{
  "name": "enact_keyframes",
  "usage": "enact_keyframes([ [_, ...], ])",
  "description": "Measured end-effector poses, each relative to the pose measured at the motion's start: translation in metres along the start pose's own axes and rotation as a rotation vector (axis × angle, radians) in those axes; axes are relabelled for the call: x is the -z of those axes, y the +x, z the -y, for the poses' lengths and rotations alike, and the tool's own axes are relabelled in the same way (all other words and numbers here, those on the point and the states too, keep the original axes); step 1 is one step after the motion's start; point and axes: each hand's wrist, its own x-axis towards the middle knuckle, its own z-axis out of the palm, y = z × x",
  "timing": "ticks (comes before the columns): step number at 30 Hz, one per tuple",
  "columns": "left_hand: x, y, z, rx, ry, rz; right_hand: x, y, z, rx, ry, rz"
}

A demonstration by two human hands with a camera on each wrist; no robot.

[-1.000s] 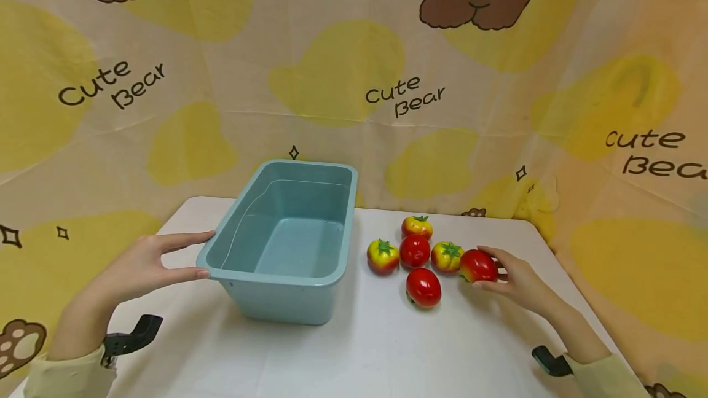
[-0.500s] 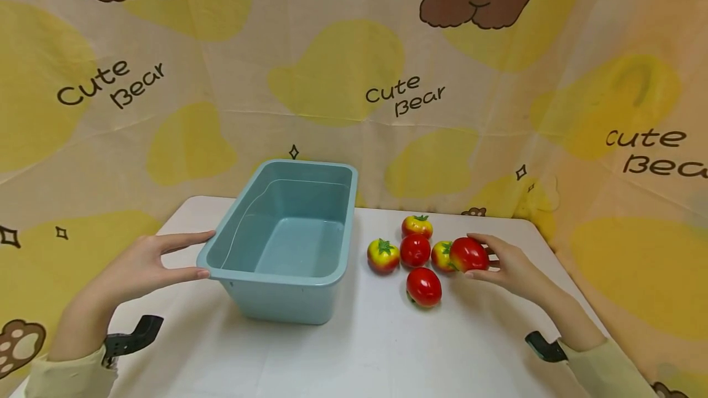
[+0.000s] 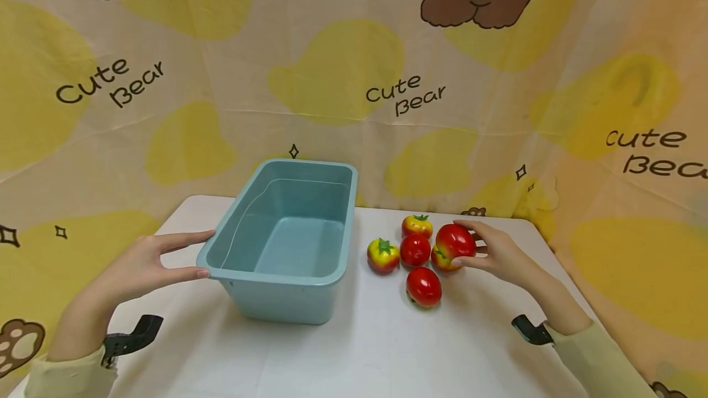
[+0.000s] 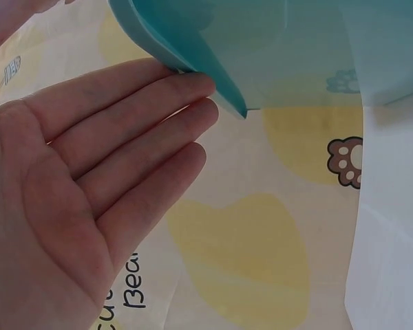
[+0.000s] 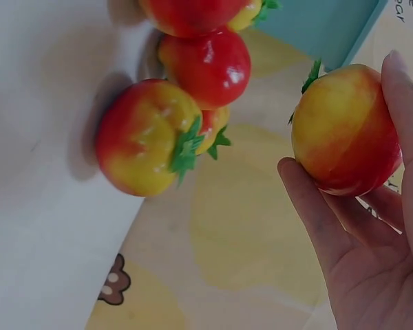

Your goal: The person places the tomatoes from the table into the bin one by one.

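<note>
A toy tomato [image 3: 455, 240], red on top, is gripped between the thumb and fingers of my right hand [image 3: 500, 252], raised above the table. In the right wrist view this held tomato [image 5: 344, 130] shows a yellow-orange side and a green leafy top. Beneath it, partly hidden, lies a yellow-red toy tomato [image 3: 442, 261]. To the left a pale blue plastic basin [image 3: 271, 277] stands open-topped, its visible floor bare. The thumb and index fingertip of my left hand [image 3: 135, 268] touch its near left rim; in the left wrist view the fingers [image 4: 117, 117] are straight.
Several more toy tomatoes sit right of the basin: a yellow-red one [image 3: 383, 256], another at the back [image 3: 416, 226], a red one [image 3: 415, 250] and a red one in front [image 3: 423, 287]. The white table [image 3: 387, 349] meets a printed cloth backdrop [image 3: 332, 78] behind.
My right hand has lifted the held tomato up and to the left, from beside the yellow-red tomato to above it. My left hand and the basin have not visibly moved.
</note>
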Motion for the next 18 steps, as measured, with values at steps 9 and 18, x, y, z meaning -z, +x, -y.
enact_keyframes([
  [9,-0.002,0.001,0.001,-0.026,-0.007,-0.026,0.003,0.016,0.015,-0.012,0.028,0.037],
  [18,-0.002,0.0,0.001,-0.031,-0.016,-0.026,0.009,0.031,0.032,0.034,0.018,0.05],
])
